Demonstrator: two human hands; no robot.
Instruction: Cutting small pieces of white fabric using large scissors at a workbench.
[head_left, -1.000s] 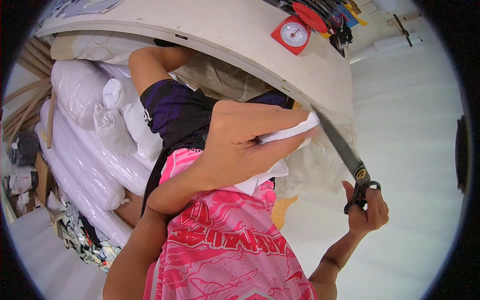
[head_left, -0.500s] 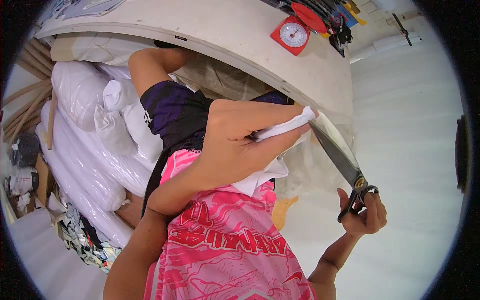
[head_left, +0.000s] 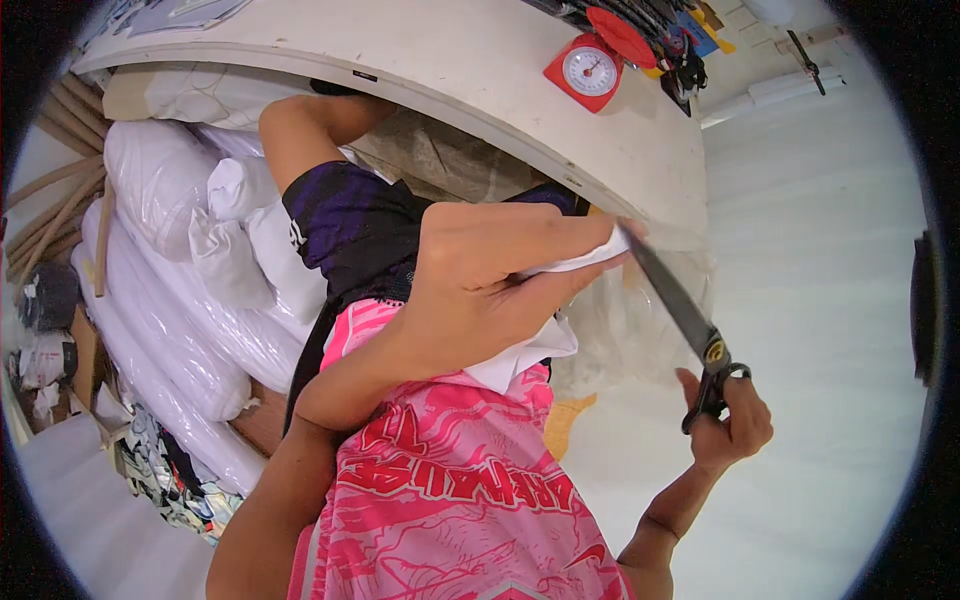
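Fingers and thumb of my left hand (head_left: pixel 480 280) pinch a folded piece of white fabric (head_left: pixel 590 255); a loose corner of it hangs below the hand, over my pink shirt. A pair of black-handled scissors (head_left: pixel 685 305) is in my right hand (head_left: pixel 735 425), my fingers through the handle loops. Its long dark blades point up and left, their tips at the fabric's edge beside my left fingertips. The blades look closed together. Whether the tips have cut into the fabric is hidden by my fingers.
Beyond my legs stands a white table (head_left: pixel 460 60) with a red dial scale (head_left: pixel 588 72) on it. Plastic-wrapped white rolls (head_left: pixel 170 310) and white bundles (head_left: pixel 235 240) lie on the left, near brown cardboard tubes (head_left: pixel 60 200). A heap of fabric scraps (head_left: pixel 175 475) lies at the lower left.
The scissors' blades, spread apart before, have come together at the fabric's edge as my right hand's grip closed. My left hand has barely moved.
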